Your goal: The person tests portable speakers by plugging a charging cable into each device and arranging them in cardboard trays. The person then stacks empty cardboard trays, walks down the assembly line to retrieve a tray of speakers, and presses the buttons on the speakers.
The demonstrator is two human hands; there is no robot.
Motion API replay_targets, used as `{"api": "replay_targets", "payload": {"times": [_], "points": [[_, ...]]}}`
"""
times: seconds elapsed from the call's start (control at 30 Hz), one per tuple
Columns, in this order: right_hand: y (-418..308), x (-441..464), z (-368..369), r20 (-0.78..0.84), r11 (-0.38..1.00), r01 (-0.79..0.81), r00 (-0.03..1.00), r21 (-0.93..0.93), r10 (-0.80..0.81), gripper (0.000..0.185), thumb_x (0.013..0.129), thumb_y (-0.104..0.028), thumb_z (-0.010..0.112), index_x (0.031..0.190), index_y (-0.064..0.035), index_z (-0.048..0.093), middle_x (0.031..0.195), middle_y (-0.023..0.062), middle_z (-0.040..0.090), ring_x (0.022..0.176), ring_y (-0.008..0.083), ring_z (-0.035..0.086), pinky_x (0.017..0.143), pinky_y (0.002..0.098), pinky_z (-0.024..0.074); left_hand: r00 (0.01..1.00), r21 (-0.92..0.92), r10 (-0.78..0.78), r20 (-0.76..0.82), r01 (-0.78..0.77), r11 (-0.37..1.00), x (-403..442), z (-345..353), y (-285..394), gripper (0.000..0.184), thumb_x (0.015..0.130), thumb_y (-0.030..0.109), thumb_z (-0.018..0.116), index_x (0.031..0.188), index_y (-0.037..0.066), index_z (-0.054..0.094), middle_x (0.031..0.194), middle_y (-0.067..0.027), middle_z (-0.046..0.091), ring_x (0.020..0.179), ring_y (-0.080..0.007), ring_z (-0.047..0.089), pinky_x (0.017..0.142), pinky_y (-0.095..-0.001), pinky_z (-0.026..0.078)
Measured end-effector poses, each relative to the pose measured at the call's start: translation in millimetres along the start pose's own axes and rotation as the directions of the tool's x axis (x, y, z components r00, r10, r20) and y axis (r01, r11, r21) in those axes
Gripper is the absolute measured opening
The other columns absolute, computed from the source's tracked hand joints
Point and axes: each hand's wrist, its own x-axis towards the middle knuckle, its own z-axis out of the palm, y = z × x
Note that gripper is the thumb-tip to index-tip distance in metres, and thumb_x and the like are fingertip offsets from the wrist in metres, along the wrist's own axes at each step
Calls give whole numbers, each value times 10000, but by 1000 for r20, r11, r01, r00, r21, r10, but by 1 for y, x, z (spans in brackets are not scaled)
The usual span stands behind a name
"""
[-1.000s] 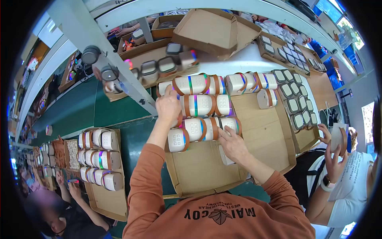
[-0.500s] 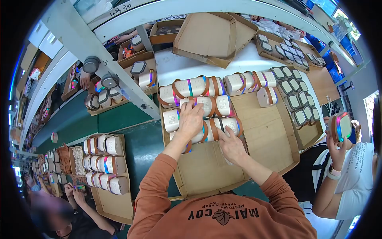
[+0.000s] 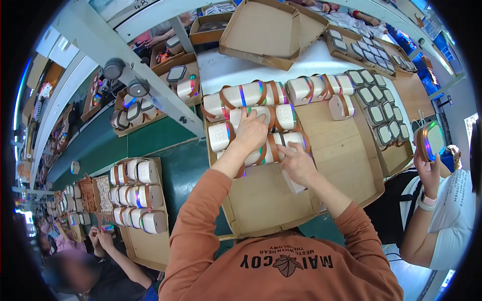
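White speakers (image 3: pixel 285 116) with brown straps and coloured light rings lie in rows inside a cardboard box (image 3: pixel 261 205). My left hand (image 3: pixel 251 131) rests over the middle row, fingers apart, its fingertips on the button side of a speaker. To its right, my right hand (image 3: pixel 300 164) reaches over the front row, with fingertips at a speaker (image 3: pixel 295 138) near its strap. A white flat-sided object (image 3: pixel 292 183) sticks out below the right palm, apparently held in it; its kind is mostly hidden.
A single speaker (image 3: pixel 342 107) stands in the neighbouring box section. Dark-framed units (image 3: pixel 376 111) fill a tray at right. Another box of speakers (image 3: pixel 134 195) lies at left. A co-worker's hand (image 3: pixel 427 170) holds a lit speaker at right; a metal post (image 3: pixel 150 90) rises at left.
The view has tilted, so the boxes appear higher. My left hand has shifted right along the middle row. More of the white object under my right hand shows.
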Motion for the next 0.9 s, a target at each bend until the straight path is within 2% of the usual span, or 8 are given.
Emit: {"api": "replay_targets", "payload": {"times": [0.1,0.17,0.3,0.37,0.5,0.6,0.67,0.9], "points": [[5,3,0,-47,999,36,998,29,-34,69,694,-109,618,672,-57,659,1232,45,543,1111,310,467,932,360,378,998,26,1,63,-3,1000,4,-2,4,153,706,110,548,766,56,678,972,-67,603,963,-259,507,922,-463,310],[6,5,-5,38,999,32,999,-9,-31,67,694,-103,614,670,-59,660,1229,32,548,1087,288,486,910,354,394,992,72,12,125,-21,997,8,-4,6,155,708,118,539,738,69,682,910,-72,612,933,-250,521,888,-444,328],[6,10,-14,95,999,3,995,41,-7,72,696,-100,608,680,-61,666,1227,14,551,1058,257,502,882,339,415,995,100,65,79,-73,992,13,-2,9,161,713,129,533,708,75,684,846,-87,624,902,-248,536,878,-427,335],[2,12,-19,172,999,-17,985,31,12,129,734,-68,553,767,-28,671,1185,-15,550,1061,251,479,883,326,425,991,74,105,84,-111,991,15,-5,9,170,716,136,529,690,70,684,806,-95,628,885,-246,543,876,-422,339],[-1,11,-16,174,996,-77,982,50,67,155,727,-44,545,821,-10,663,1174,-9,542,1048,251,481,865,323,435,987,81,106,118,-116,990,16,-6,13,173,712,142,533,668,68,683,794,-99,631,886,-249,541,873,-418,343],[-4,11,-13,179,999,-34,983,-7,34,222,721,-35,543,917,4,640,1174,5,542,1034,255,483,864,349,432,991,92,112,70,-118,989,14,-4,12,174,707,141,535,668,66,686,801,-109,631,884,-253,542,873,-413,348],[-5,10,-5,69,997,-79,994,-3,79,112,732,-95,574,716,-32,665,1203,-6,544,1016,233,501,843,363,426,994,72,106,41,-109,991,12,-3,12,169,698,146,543,668,65,688,796,-114,630,881,-257,543,868,-407,355],[-6,11,-7,97,996,-85,992,22,82,116,727,-99,578,741,-25,666,1218,-9,535,1024,229,488,831,392,410,995,46,95,5,-95,994,5,6,6,158,688,150,558,680,60,688,825,-110,614,887,-256,541,853,-382,369]]}}
